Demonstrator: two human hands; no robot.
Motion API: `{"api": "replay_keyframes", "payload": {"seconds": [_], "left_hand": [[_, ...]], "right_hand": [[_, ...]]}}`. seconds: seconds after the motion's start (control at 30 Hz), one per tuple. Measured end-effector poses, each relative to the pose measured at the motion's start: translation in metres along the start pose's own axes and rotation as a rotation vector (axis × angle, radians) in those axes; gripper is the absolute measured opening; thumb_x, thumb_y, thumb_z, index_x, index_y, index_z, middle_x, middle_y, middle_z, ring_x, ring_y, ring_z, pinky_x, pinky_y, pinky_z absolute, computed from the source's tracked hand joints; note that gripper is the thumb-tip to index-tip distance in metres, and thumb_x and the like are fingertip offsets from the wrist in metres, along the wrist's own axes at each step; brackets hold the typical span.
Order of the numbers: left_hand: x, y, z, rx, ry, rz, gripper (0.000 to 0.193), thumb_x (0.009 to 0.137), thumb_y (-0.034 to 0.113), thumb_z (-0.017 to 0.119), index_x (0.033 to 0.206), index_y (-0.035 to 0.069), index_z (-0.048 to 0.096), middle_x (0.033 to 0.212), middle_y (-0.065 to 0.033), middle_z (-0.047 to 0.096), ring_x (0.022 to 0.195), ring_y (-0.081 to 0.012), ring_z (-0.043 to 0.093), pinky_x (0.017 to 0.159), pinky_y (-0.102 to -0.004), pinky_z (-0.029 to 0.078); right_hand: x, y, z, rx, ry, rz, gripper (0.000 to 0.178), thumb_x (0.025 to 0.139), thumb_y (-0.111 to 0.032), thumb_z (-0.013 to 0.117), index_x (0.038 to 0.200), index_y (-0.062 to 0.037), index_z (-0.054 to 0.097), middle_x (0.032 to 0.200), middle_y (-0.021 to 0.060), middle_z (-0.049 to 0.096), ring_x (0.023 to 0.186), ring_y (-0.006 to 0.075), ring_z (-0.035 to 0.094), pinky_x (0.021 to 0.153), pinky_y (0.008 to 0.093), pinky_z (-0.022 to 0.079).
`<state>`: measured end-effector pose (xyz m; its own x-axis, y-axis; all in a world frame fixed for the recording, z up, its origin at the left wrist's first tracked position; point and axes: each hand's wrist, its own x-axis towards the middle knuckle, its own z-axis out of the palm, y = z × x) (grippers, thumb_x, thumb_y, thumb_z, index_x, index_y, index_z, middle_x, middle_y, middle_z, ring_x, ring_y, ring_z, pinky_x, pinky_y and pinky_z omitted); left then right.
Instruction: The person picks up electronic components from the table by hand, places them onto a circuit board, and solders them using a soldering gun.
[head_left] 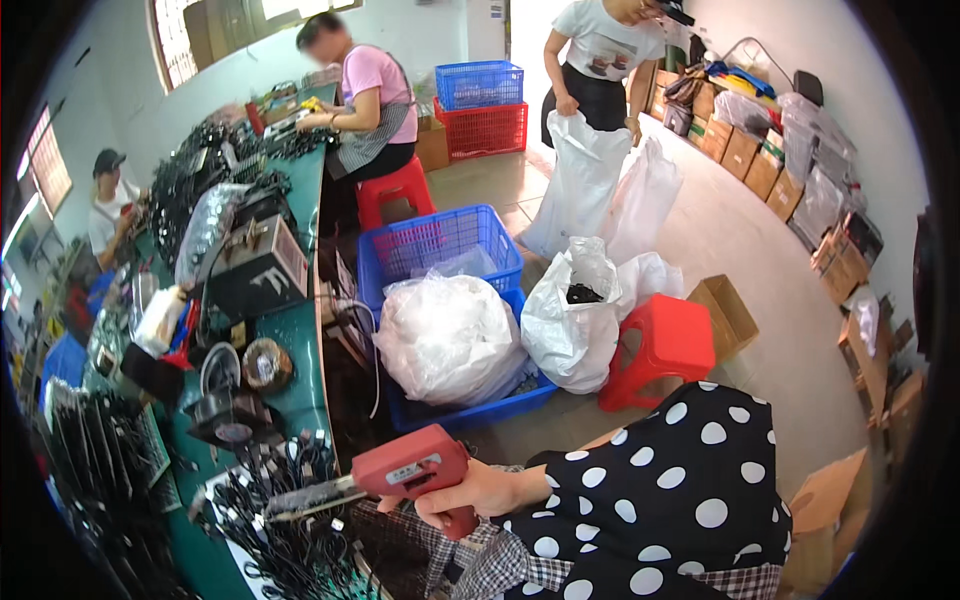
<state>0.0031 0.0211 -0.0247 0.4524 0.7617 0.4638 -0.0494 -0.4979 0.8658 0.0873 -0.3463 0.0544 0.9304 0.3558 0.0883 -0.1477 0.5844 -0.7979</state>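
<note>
My right hand (470, 497), coming in from the polka-dot sleeve, is closed around the grip of a red pistol-shaped tool (410, 465). A long, narrow, metallic-looking front part of the tool points left over a heap of black cables (290, 530) with small plugs on their ends. The tool's exact kind is hard to make out. Those cables lie at the near end of the green worktable (300, 365). My left hand does not show.
On the table are a dark box-shaped device (262, 262), a tape roll (267, 365) and cable piles (200, 180). Beside it stand blue crates (440, 240), a stuffed white bag (450, 340) and a red stool (660, 345). One person handles white sacks (580, 180); two others sit working.
</note>
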Motion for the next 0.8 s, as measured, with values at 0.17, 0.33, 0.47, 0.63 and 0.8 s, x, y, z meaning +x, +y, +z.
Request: {"api": "replay_keyframes", "payload": {"seconds": [0.17, 0.33, 0.47, 0.63, 0.8], "left_hand": [[0.002, -0.013, 0.009, -0.008, 0.002, 0.108, 0.023, 0.079, 0.004, 0.055, 0.1, -0.006, 0.052, 0.084, -0.0175, 0.056, 0.056, -0.0185, 0.049, 0.044, -0.0245, 0.041], [-0.002, 0.009, 0.03, -0.01, -0.059, 0.13, 0.023, 0.08, 0.005, 0.054, 0.101, -0.006, 0.052, 0.084, -0.0164, 0.056, 0.058, -0.0178, 0.05, 0.045, -0.0241, 0.041], [-0.006, 0.022, 0.045, -0.021, -0.112, 0.143, 0.023, 0.081, 0.006, 0.053, 0.101, -0.006, 0.052, 0.084, -0.0155, 0.056, 0.059, -0.0172, 0.05, 0.046, -0.0237, 0.041], [-0.013, 0.03, 0.061, -0.05, -0.138, 0.128, 0.023, 0.082, 0.006, 0.053, 0.101, -0.006, 0.052, 0.084, -0.0143, 0.057, 0.061, -0.0165, 0.051, 0.047, -0.0232, 0.042], [-0.018, 0.037, 0.07, -0.077, -0.143, 0.088, 0.023, 0.082, 0.007, 0.052, 0.102, -0.005, 0.052, 0.084, -0.0131, 0.057, 0.063, -0.0157, 0.052, 0.048, -0.0227, 0.042]], "right_hand": [[0.001, -0.006, -0.023, 0.258, 0.129, -0.153, 0.044, 0.082, -0.007, 0.058, 0.122, -0.002, 0.04, 0.108, 0.0102, 0.057, 0.06, 0.0083, 0.049, 0.054, 0.0218, 0.042], [-0.006, -0.011, -0.034, 0.313, 0.179, -0.194, 0.044, 0.081, -0.008, 0.058, 0.121, -0.0026, 0.04, 0.108, 0.0107, 0.057, 0.058, 0.0081, 0.048, 0.052, 0.0213, 0.042], [-0.009, -0.01, -0.04, 0.335, 0.188, -0.215, 0.046, 0.081, -0.009, 0.059, 0.122, -0.0033, 0.04, 0.107, 0.0108, 0.057, 0.058, 0.0078, 0.049, 0.051, 0.0205, 0.041], [-0.012, -0.014, -0.043, 0.319, 0.18, -0.243, 0.044, 0.083, -0.006, 0.055, 0.124, -0.0041, 0.038, 0.11, 0.0121, 0.055, 0.061, 0.0097, 0.049, 0.056, 0.0226, 0.042], [-0.012, -0.02, -0.041, 0.314, 0.198, -0.268, 0.05, 0.083, -0.01, 0.058, 0.127, -0.0068, 0.036, 0.108, 0.0103, 0.057, 0.058, 0.007, 0.049, 0.052, 0.0203, 0.041]]}}
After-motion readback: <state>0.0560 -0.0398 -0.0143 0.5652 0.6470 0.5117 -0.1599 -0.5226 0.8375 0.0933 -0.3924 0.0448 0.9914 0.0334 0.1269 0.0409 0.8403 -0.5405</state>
